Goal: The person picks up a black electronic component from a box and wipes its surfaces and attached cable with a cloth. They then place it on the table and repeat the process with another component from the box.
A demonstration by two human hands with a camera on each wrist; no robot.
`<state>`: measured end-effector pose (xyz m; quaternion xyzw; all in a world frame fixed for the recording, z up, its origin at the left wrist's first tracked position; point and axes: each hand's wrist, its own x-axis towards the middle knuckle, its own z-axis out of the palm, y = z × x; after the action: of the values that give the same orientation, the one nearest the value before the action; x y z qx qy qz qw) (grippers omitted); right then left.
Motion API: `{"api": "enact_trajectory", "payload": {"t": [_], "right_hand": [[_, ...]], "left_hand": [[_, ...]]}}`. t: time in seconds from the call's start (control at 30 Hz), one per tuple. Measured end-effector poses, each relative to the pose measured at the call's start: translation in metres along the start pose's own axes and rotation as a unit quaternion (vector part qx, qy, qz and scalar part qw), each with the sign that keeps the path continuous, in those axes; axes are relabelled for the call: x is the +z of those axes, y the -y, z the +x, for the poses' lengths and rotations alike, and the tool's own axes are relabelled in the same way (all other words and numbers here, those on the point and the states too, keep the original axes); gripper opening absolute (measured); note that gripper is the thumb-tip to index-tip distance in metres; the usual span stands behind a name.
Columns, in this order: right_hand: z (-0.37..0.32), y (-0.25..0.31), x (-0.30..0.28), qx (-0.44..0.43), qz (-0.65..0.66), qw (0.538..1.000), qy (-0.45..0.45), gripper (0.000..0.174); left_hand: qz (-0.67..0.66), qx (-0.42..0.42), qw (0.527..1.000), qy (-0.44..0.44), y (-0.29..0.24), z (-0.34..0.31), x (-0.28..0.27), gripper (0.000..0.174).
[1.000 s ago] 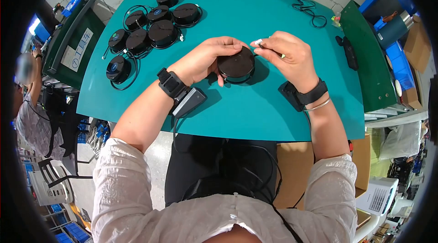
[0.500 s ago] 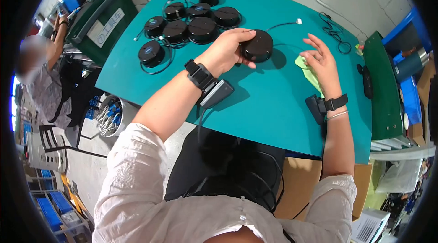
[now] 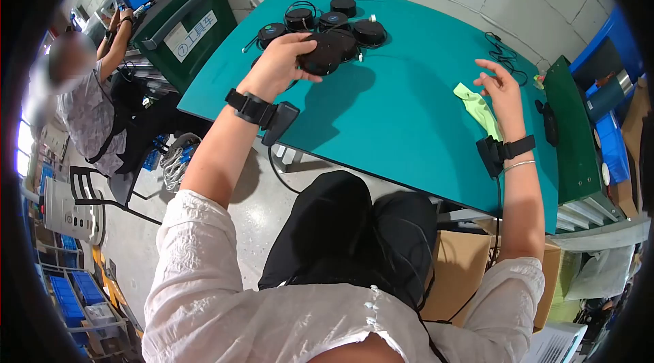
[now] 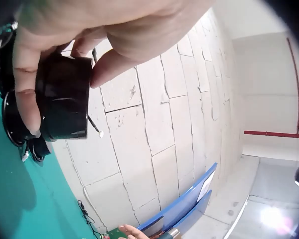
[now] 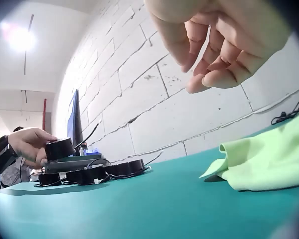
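Note:
My left hand [image 3: 274,68] grips a round black puck-shaped device [image 3: 320,57] by its side, thumb on one face and fingers around the other. It is held above the table, partly over a cluster of similar black discs [image 3: 371,34]. A short cable with a white plug trails from the held device [image 4: 65,99] in the left wrist view. My right hand [image 3: 505,96] hovers over the table's right part with loosely bent fingers and nothing in them. Beside and below it lies a crumpled light green cloth [image 3: 478,108], seen close up in the right wrist view.
The teal table [image 3: 402,124] meets a white block wall at the back. A coiled black cable [image 3: 503,56] lies at the far right, near a green cabinet [image 3: 575,138]. Another person [image 3: 88,90] works at the left, by a green tool cart [image 3: 191,36].
My left hand has carried the black device leftward to the cluster of discs. My right hand has let go of the white plug and moved right; the green cloth now lies on the table.

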<state>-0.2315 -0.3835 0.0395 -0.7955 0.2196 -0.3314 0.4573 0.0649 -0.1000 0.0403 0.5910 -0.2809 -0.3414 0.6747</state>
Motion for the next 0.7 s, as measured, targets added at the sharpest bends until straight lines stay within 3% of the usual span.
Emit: {"api": "enact_trajectory", "payload": {"t": [0.23,0.3,0.33,0.43,0.47,0.53,0.6,0.7], "right_hand": [[-0.034,0.027,-0.016,-0.027,-0.047,0.998,0.031,0.022],[-0.048,0.032,-0.029,-0.039,-0.06,0.997,0.022,0.022],[-0.056,0.035,-0.036,-0.056,-0.069,0.996,0.018,0.022],[-0.093,0.044,-0.064,-0.059,-0.1,0.993,-0.024,0.022],[-0.109,0.042,-0.076,-0.058,-0.098,0.993,-0.042,0.023],[-0.142,0.039,-0.101,-0.021,-0.129,0.987,-0.092,0.023],[-0.184,0.037,-0.132,0.019,-0.142,0.979,-0.147,0.024],[-0.263,0.017,-0.189,0.11,-0.195,0.948,-0.225,0.028]], "left_hand": [[0.141,-0.03,0.99,-0.003,0.023,0.006,-0.001,0.043],[0.378,0.079,0.921,-0.052,0.024,0.011,-0.005,0.04],[0.378,0.079,0.921,-0.046,0.023,0.01,-0.006,0.04],[0.51,0.223,0.829,-0.049,0.019,0.007,-0.009,0.036],[0.46,0.19,0.867,-0.008,0.021,0.013,-0.015,0.035],[0.479,0.249,0.842,0.008,0.028,0.017,-0.022,0.033],[0.502,0.178,0.846,0.011,0.02,0.008,-0.004,0.035],[0.544,0.245,0.799,0.07,0.026,0.003,0.003,0.047]]}}
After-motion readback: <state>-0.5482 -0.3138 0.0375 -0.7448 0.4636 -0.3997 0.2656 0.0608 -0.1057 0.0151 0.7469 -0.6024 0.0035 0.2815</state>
